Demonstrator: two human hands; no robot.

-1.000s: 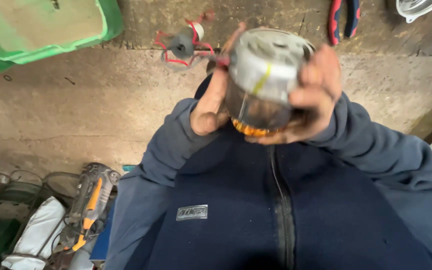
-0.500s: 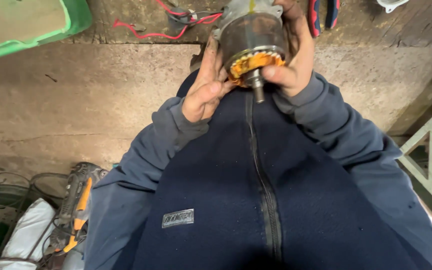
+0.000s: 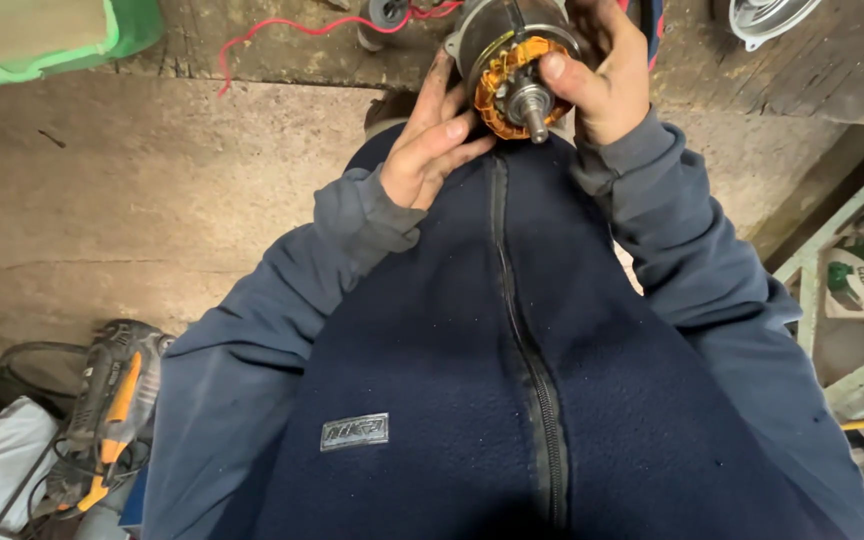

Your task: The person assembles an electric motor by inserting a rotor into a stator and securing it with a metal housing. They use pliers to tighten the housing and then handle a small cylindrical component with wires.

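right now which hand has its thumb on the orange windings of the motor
The right hand: its thumb presses on the orange windings beside the shaft of the motor. The left hand only cradles the motor's side and underside with its fingers.

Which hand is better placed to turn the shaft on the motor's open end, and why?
Probably the right hand: its thumb rests on the copper windings beside the shaft. The left hand cups the motor from below, supporting it.
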